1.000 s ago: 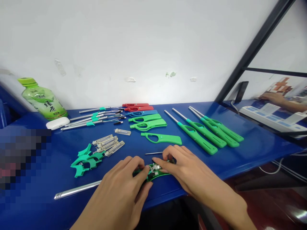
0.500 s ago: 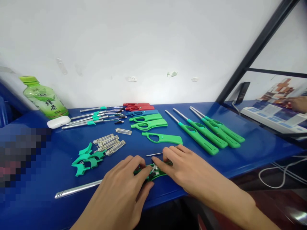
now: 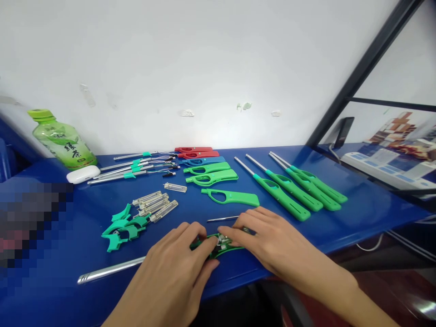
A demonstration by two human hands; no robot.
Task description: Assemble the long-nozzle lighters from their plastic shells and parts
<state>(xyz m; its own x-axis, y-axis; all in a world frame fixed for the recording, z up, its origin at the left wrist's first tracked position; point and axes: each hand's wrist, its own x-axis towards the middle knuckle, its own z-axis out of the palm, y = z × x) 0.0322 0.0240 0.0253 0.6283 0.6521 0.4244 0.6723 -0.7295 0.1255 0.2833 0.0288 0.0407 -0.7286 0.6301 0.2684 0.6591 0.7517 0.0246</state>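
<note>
An opened green stick lighter (image 3: 225,250) lies flat near the table's front edge, its inner parts showing. Its long silver tube (image 3: 112,270) points left from under my left hand (image 3: 173,263). That hand's thumb and fingers pinch the casing at the tube end. My right hand (image 3: 264,234) is closed over the other end, with its index finger and thumb pressed on parts inside the casing. What lies beneath those fingers is partly hidden. Just behind the casing rests a thin metal rod (image 3: 221,219), its right end running to my right hand.
Clear fuel tanks (image 3: 160,206) and teal triggers (image 3: 124,227) lie left. Behind are silver tubes with wires (image 3: 119,176) and green casing halves (image 3: 235,197), plus red and blue ones. Finished-looking green lighters (image 3: 282,195) lie right. A drink bottle (image 3: 64,141) and white case (image 3: 82,174) stand back left.
My right hand has shifted slightly right, and its index finger now lies more over the casing's inside. My left hand keeps its hold almost unmoved.
</note>
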